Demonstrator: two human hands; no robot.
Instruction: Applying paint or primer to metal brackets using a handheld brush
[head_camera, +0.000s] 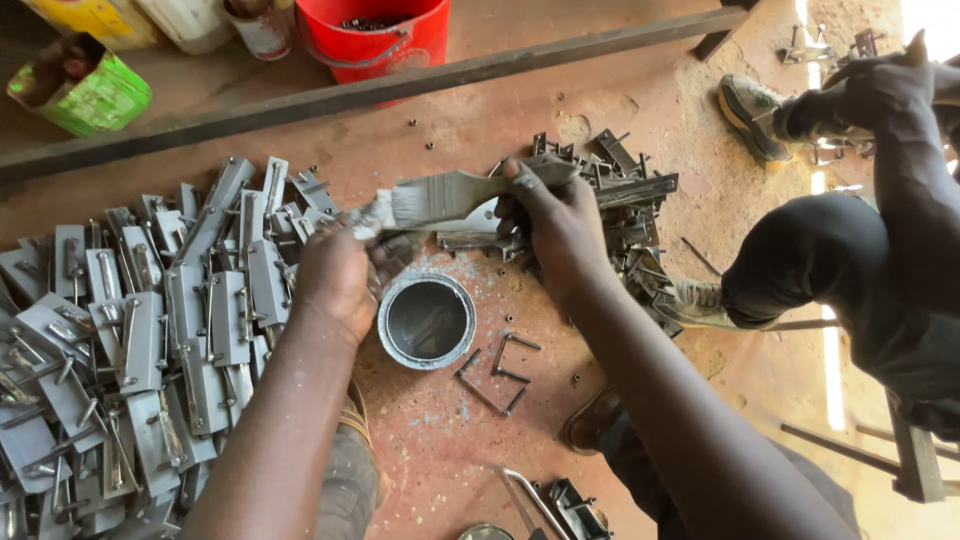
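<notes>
Roughly half the painting looks done, judging from the head view alone. At nine o'clock of the frame lies a broad spread of painted latches (150, 340), silver-grey and laid flat in overlapping rows on the reddish floor (450, 440). At one o'clock of the paint tin (427, 320) sits a smaller heap of unpainted latches (620, 200), darker and tangled, so a fair share seems left to coat.

The right hand (560, 225) holds the paintbrush (440, 198) by its handle, fingers (530, 180) curled tight around it; the bristles point toward nine o'clock and meet the small metal piece (372, 215) at the left hand. The left hand (335, 280) has its fingers closed on that piece, pinching it just above the tin's open mouth; the exact grip is hidden behind the knuckles. Brush tip and piece appear to be touching.

The tin stands upright at the centre, between the two forearms. Bent wire staples (500, 370) lie loose at four o'clock of it. At twelve o'clock a long steel bar (400, 85) crosses the floor, with a red bucket (372, 35) beyond it. Another person's leg (830, 260) and shoe (750, 115) are at three o'clock, well apart from the work.
</notes>
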